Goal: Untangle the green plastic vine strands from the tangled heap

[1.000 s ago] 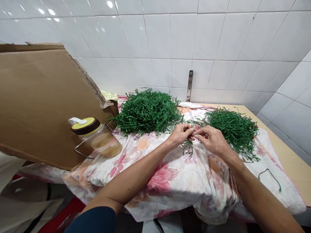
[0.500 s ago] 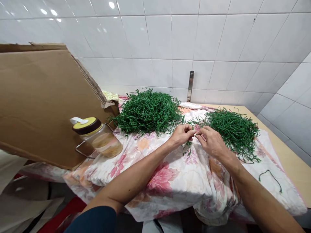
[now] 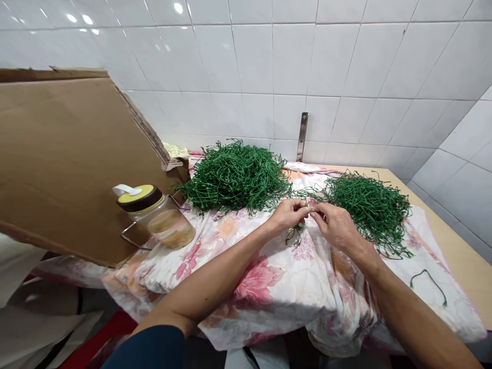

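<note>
My left hand (image 3: 288,214) is closed in a pinch, with thin green stems (image 3: 294,236) hanging below its fingers. Fingertip to fingertip with it, my right hand (image 3: 333,223) is also pinched closed; whatever lies between its fingers is too small to make out. Behind the left hand rises a large heap of tangled dark green stems (image 3: 236,177) with small knobs at their ends. A second, smaller pile of the same stems (image 3: 369,207) lies just beyond my right hand. One loose stem (image 3: 432,284) rests by itself at the right.
A flowered cloth (image 3: 284,292) covers the wooden table (image 3: 457,241). To the left, a jar with a yellow-topped lid (image 3: 169,225) leans tilted by a large cardboard box (image 3: 65,169). White tiles (image 3: 253,56) form the wall behind, with a metal strip (image 3: 302,137) on it.
Both hands stay at nearly the same spot, fingertips still together. The stems hanging under my left hand have shifted slightly. The piles look unchanged.
</note>
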Demonstrator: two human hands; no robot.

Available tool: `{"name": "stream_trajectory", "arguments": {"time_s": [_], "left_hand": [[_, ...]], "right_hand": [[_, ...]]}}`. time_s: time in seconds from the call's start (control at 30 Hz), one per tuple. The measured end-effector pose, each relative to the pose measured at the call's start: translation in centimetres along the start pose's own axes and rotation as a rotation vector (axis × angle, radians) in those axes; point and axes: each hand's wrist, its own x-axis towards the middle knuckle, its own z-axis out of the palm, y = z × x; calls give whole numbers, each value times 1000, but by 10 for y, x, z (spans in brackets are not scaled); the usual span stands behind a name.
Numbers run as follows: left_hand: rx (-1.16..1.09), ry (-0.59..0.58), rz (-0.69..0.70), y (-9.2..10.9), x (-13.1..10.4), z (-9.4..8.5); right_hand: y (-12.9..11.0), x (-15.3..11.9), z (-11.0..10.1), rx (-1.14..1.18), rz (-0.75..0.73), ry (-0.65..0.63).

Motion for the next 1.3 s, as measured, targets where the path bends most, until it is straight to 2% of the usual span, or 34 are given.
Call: {"name": "stream_trajectory", "arguments": {"time_s": [0.17,0.27,0.4,0.63,0.73,0.83,0.87,0.93,1.03,1.13,1.3], "left_hand": [[0,-50,-17,-4,1,-1],[97,66,50,-7,1,4],[332,240,160,-5,-3,10],[485,232,300,-7,-9,15],[457,295,307,-10,-2,6],[320,410,189,-11,9,-14],[206,406,148,-10,12,-20],[-57,312,78,-7,15,-28],[-351,167,13,-1,14,-30],[-514,101,-40,5,10,-26],[-735,-52,-9,20,2,-24]], "right_hand": [[2,0,0,-45,-25,-35],[0,-1,1,-66,-21,-42],[-4,-3,6,-68,-51,-32],[-4,-4,6,-33,-97,-53],[-18,-7,5,76,-165,-109],[-33,-9,7,234,-271,-186],[-35,-9,7,277,-274,-173],[-32,-7,5,310,-209,-89],[-14,-2,-5,266,-72,86],[12,0,-22,123,25,252],[55,-2,-49,-210,236,474]]}}
